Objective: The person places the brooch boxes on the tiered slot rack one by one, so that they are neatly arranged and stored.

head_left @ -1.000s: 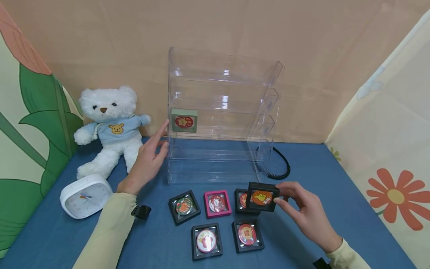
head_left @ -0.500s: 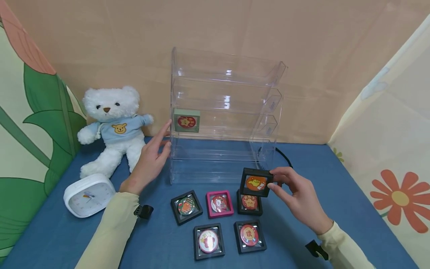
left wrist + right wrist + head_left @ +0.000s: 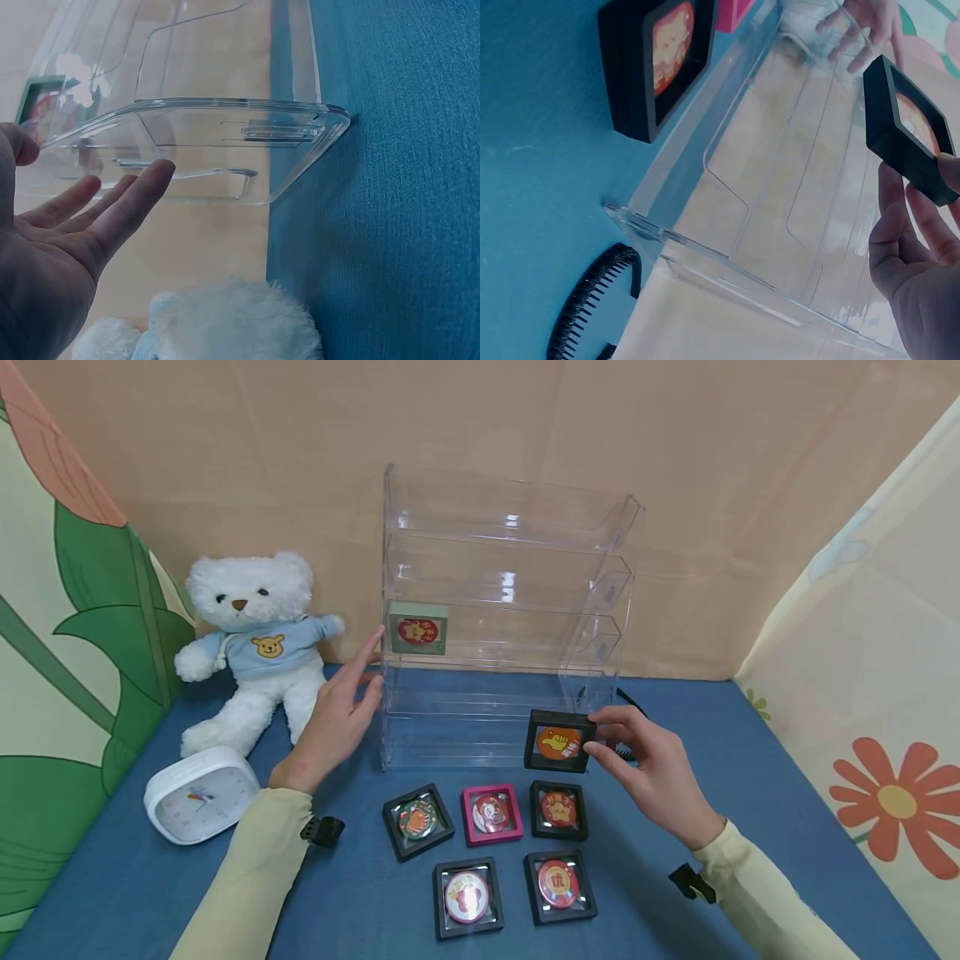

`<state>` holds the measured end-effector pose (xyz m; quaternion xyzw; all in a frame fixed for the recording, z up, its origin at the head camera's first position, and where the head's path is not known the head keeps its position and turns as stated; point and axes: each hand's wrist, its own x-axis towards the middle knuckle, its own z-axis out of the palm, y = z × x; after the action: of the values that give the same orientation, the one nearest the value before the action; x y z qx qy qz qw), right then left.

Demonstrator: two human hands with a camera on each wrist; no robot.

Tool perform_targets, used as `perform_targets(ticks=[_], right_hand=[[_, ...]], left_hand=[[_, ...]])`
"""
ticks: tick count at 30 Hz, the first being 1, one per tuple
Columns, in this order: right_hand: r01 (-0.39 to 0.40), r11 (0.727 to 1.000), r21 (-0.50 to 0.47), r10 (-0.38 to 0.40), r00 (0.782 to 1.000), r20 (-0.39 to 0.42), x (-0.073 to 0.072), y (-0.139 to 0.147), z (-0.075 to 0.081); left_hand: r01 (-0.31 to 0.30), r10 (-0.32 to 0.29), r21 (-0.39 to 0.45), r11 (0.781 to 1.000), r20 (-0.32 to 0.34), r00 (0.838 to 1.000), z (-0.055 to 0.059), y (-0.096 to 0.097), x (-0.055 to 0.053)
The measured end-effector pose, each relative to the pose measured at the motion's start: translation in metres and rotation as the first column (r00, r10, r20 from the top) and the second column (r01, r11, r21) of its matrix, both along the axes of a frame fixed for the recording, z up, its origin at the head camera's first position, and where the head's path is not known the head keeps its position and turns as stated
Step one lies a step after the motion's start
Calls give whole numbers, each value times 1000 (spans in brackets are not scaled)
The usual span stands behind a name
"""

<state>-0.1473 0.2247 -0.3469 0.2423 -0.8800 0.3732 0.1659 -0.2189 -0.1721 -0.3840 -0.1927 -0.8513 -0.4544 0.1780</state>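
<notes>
My right hand pinches a black-framed display case by its right edge. Inside the case is an orange badge with a thumbs-up picture. It is held upright above the table, in front of the lower right part of a clear tiered rack. In the right wrist view, thumb and fingers grip the black frame. The fingers of my left hand are extended against the rack's left side; the left wrist view shows this palm and its spread fingers. A green-framed case stands at the left end of a middle tier.
Several framed badges lie on the blue table before the rack, among them a pink one and a black one. A white teddy bear and white clock stand left. A black toothed headband lies by the rack's right side.
My right hand has moved the thumbs-up case up and left, from over the right-hand black case toward the rack. My left hand stays at the rack's side.
</notes>
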Motion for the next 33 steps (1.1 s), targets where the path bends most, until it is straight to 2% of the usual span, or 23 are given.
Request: perform_targets(ticks=[7, 20, 33], right_hand=[[-6, 1000, -6, 6, 1000, 1, -12, -6, 6], [-69, 997, -24, 68, 997, -40, -30, -17, 12], [-105, 992, -74, 102, 994, -51, -46, -33, 11]], left_hand=[[6, -6, 5, 1000, 0, 1000, -1, -1, 0], [14, -14, 12, 1000, -7, 1000, 0, -1, 0], [13, -13, 11, 1000, -16, 1000, 0, -1, 0]])
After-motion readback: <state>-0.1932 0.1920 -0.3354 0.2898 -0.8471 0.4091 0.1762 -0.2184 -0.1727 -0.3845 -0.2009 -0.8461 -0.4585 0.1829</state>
